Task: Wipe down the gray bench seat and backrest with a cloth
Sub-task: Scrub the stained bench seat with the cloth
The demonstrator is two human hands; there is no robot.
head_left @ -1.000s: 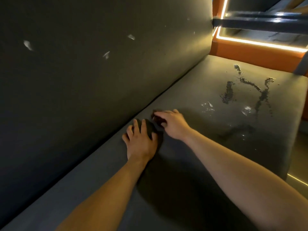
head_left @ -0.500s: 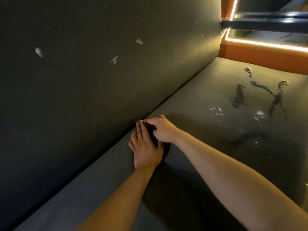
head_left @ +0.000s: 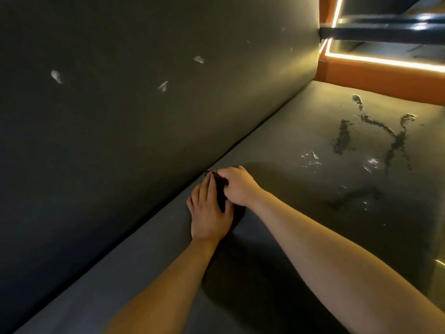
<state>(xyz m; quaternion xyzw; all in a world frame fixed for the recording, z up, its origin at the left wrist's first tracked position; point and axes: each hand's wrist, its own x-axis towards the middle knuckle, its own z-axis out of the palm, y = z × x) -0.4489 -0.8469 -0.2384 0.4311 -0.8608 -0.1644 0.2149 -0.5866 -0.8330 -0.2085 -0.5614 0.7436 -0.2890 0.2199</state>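
Currently both hands sit at the crease where the seat (head_left: 168,249) meets the backrest (head_left: 120,141). Cloth (head_left: 220,192): dark, small, bunched, mostly hidden betw. the two hands, lying on the seat right against the crease. Left hand (head_left: 209,213): fingers straight and close together, laid flat, pressing the cloth's near side. Right hand (head_left: 237,186): fingers curled over the cloth's far end, gripping it; thumb not visible.

Assessment: step in hand looks like gathering or refolding the cloth before a stroke. Little wiping looks done so far. Outstanding: dark spill (head_left: 395,141) on the seat well to the right, white specks (head_left: 310,160) near it, white marks (head_left: 56,77) on the backrest above-left.

Recommendations: spread the cloth flat for max contact, not a wad. One hand should do for wiping; the other can brace. Work the crease first w/ long overlapping strokes, then go toward the spill, drawing it inward so it doesn't smear. Turn to a clean face before the backrest marks. Risk: dim light hides streaks; check at an angle.
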